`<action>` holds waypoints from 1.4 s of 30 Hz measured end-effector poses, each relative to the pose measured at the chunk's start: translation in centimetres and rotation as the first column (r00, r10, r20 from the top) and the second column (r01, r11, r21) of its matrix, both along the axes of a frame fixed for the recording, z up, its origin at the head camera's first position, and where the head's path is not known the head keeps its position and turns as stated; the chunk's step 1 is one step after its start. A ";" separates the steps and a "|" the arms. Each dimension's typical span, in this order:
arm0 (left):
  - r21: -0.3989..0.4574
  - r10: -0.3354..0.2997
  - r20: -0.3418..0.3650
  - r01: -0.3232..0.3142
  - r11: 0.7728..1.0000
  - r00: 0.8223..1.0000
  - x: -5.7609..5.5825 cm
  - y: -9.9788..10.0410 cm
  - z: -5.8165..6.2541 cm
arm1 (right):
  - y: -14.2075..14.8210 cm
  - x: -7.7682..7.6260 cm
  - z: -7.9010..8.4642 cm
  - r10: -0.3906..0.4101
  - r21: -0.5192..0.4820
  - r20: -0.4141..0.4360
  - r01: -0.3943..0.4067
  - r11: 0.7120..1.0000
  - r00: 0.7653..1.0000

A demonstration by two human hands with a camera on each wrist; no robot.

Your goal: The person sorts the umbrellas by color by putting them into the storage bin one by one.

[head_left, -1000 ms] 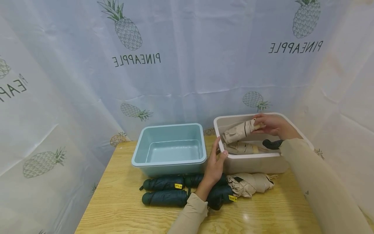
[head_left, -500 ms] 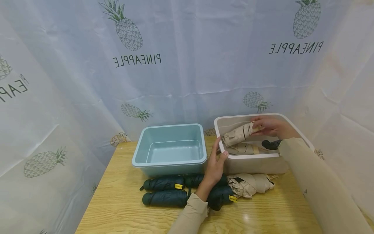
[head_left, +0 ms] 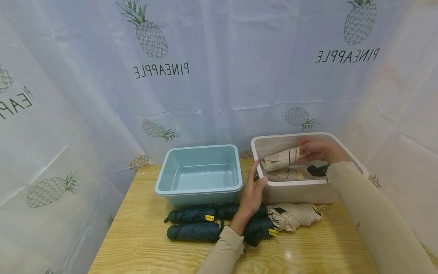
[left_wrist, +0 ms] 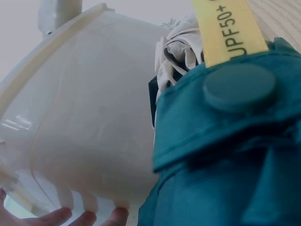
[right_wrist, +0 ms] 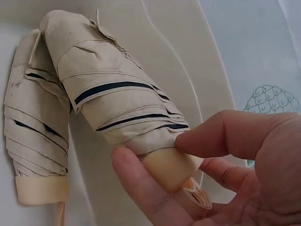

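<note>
In the head view my right hand [head_left: 316,149] reaches into the white bin [head_left: 297,193] at the right. Its thumb and fingers pinch the pale end cap of a beige folded umbrella [right_wrist: 110,84], which lies slantwise with its far end near the bin's left wall. A second beige folded umbrella [right_wrist: 37,117] rests beside it on the bin floor. A dark curved handle [head_left: 317,170] shows near my right sleeve. My left hand [head_left: 251,194] holds the bin's near left corner, thumb at the rim and fingertips [left_wrist: 120,214] against the outer wall.
A light blue bin [head_left: 198,192] stands left of the white one. Along the front lie several dark green folded umbrellas [head_left: 193,232], partly hidden by my left forearm, and a loosely bundled beige umbrella [head_left: 294,215]. A pineapple-print curtain [head_left: 219,76] hangs behind the wooden table [head_left: 137,243].
My right hand has lowered slightly with the beige umbrella, whose capped end now sits lower in the white bin. The left hand has stayed at the bin's corner.
</note>
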State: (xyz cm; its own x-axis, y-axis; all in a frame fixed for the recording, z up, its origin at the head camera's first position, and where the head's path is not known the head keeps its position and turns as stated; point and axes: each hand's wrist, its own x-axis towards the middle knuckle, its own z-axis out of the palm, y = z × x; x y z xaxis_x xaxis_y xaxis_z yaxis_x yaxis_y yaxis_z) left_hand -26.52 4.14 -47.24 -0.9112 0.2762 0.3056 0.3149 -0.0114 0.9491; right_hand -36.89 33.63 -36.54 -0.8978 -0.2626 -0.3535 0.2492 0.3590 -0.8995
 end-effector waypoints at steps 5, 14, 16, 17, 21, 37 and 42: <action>-0.001 0.001 -0.003 -0.001 1.000 1.000 0.0 0.0 0.1 | 0.1 0.0 -0.1 -0.034 0.068 0.022 0.033 0.997 0.999; 0.002 -0.003 0.005 0.003 1.000 1.000 0.1 0.0 0.0 | 1.0 0.8 0.3 -0.066 0.194 0.079 0.050 0.980 0.995; 0.003 -0.004 0.005 0.004 1.000 1.000 0.0 0.0 0.0 | 1.1 1.0 0.3 -0.073 0.196 0.094 0.054 0.979 0.993; 0.003 -0.005 0.006 0.005 1.000 1.000 0.0 0.0 0.0 | 1.2 1.0 0.3 -0.069 0.190 0.104 0.048 0.981 0.992; 0.006 -0.011 0.009 0.011 1.000 1.000 0.0 0.0 0.0 | 1.7 1.3 0.4 -0.055 0.147 0.110 0.039 0.988 0.992; -0.006 0.002 0.005 -0.002 1.000 1.000 0.1 0.1 -0.1 | 2.1 1.8 2.7 0.026 0.287 0.007 -0.027 0.958 1.000; -0.003 0.000 0.006 0.000 1.000 1.000 0.1 0.2 -0.1 | 1.7 3.5 3.9 0.072 0.315 -0.120 -0.031 0.949 0.990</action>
